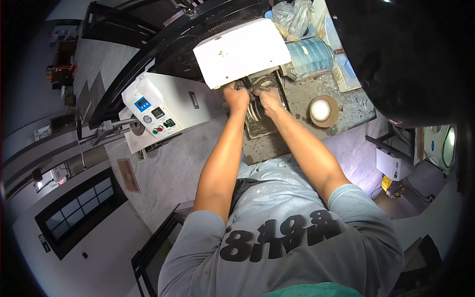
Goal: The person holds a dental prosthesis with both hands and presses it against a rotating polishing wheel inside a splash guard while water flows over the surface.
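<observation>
Both my arms reach forward to a grimy, dark wet tray (pixel 261 130) at the front of a white boxy cover (pixel 242 49). My left hand (pixel 237 99) is closed in a fist just below the cover's lower edge. Close beside it, my right hand (pixel 268 99) has its fingers curled and smeared with grey muck. Between the hands, under the cover, is a dark part (pixel 248 81) too small to make out. What either hand grips is hidden by the fingers. Pale curved streaks show in the tray below the hands.
Left of my hands stands a white control box (pixel 166 101) with a small display and buttons. To the right, a round tan container (pixel 324 111) with whitish content sits on the stained worktop (pixel 297 94). Beyond it lie a clear bluish plastic jug (pixel 311 55) and a plastic bag (pixel 293 17).
</observation>
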`<move>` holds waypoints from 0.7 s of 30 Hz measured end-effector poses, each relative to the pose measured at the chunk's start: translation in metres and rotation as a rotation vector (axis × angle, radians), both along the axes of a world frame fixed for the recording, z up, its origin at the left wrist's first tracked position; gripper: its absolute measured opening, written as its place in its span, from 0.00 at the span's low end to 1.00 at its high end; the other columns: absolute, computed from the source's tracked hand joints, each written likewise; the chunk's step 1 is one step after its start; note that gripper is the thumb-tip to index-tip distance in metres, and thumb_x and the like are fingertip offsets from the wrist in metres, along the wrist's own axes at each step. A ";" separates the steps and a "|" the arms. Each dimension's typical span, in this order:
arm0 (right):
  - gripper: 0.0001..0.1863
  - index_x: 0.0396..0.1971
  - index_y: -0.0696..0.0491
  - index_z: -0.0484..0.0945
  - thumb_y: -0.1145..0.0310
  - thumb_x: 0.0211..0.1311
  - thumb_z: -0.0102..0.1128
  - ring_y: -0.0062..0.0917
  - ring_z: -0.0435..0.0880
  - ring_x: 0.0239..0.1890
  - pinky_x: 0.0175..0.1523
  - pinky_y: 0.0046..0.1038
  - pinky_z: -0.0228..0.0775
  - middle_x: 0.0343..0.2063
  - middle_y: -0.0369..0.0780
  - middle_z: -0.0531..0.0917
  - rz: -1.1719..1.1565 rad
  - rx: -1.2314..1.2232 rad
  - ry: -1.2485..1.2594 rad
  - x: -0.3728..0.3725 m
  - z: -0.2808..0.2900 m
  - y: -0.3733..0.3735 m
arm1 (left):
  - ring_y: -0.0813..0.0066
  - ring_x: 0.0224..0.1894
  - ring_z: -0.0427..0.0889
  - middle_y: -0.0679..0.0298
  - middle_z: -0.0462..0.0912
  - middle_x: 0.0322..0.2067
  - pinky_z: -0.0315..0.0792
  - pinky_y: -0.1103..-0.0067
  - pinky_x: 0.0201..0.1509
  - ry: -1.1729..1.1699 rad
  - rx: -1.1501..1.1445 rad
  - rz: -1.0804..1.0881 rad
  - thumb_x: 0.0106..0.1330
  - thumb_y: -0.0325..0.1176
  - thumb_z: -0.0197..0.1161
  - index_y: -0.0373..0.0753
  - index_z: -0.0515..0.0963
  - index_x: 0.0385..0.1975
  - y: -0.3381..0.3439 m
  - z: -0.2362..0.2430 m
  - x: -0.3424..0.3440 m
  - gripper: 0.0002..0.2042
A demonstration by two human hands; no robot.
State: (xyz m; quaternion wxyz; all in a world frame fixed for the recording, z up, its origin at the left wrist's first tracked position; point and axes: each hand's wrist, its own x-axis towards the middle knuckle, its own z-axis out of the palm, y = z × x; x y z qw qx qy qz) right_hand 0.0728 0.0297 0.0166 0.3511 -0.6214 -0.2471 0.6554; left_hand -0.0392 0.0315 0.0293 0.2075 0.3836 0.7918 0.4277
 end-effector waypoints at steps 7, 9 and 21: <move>0.10 0.28 0.66 0.78 0.75 0.46 0.65 0.26 0.77 0.29 0.36 0.30 0.69 0.25 0.39 0.80 -0.027 0.007 0.031 -0.001 0.029 0.001 | 0.75 0.30 0.77 0.63 0.82 0.27 0.70 0.78 0.37 -0.212 0.035 -0.161 0.53 0.22 0.59 0.32 0.78 0.32 -0.020 -0.003 -0.002 0.08; 0.13 0.32 0.67 0.79 0.73 0.47 0.65 0.29 0.81 0.33 0.41 0.31 0.71 0.29 0.43 0.83 0.009 0.031 0.096 0.011 -0.012 0.005 | 0.64 0.35 0.81 0.56 0.83 0.30 0.72 0.72 0.44 -0.227 0.010 -0.137 0.50 0.19 0.57 0.32 0.76 0.40 -0.018 -0.002 0.010 0.15; 0.32 0.59 0.63 0.63 0.66 0.53 0.54 0.50 0.61 0.64 0.68 0.39 0.54 0.62 0.57 0.61 1.119 0.830 -0.542 0.023 -0.025 -0.020 | 0.71 0.42 0.80 0.56 0.81 0.39 0.70 0.79 0.48 -0.235 0.173 -0.241 0.56 0.12 0.49 0.28 0.73 0.43 -0.064 -0.005 -0.017 0.15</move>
